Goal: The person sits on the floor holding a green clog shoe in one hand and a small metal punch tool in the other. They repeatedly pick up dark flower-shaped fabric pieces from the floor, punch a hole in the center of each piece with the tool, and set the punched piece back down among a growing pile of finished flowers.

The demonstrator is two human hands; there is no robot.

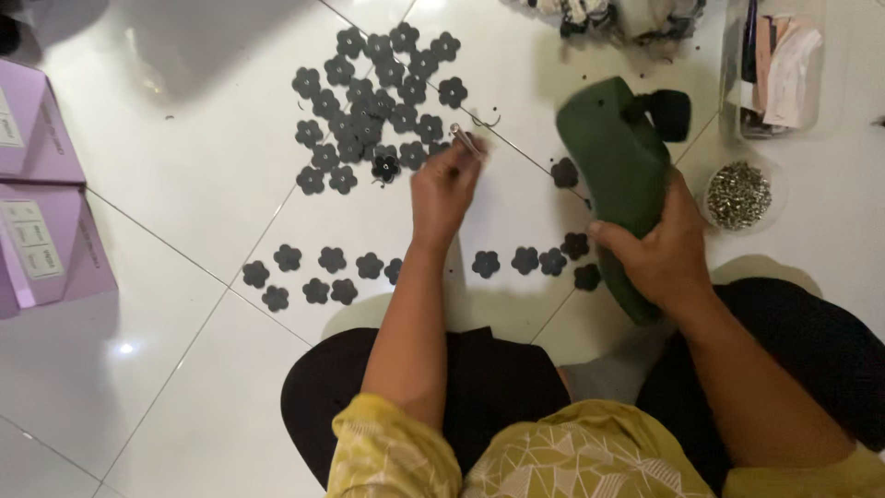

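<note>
Nearest the camera, on the white glossy tiled floor (184, 212), the person sits with dark-clothed legs apart and yellow patterned sleeves at the bottom edge.

Right hand (659, 254): fingers curled tight around the lower end of a dark green moulded plastic tool (613, 175); thumb lies across its near face. Tool is tilted, its black knob pointing toward the far right corner. Lifted or resting on the floor: cannot tell.

Left hand (442, 189): fingertips pressed together, pinching a thin silvery metal pin (466, 140) that angles up and away. Other fingers folded under.

Row of flat black flower-shaped cutouts (318, 275) runs across the floor just beyond the knees, passing under the left forearm; a few more lie near the right hand. Larger heap of black flower-shaped cutouts (373, 101) lies farther out, just beyond the left fingertips, pieces overlapping.

Open floor: broad bare stretch left of the heap, up to the purple cardboard boxes (41, 221) at the left edge.

Far right: small round clear dish of silvery metal studs (737, 194); beyond it a clear plastic container (774, 69) at the far edge.
</note>
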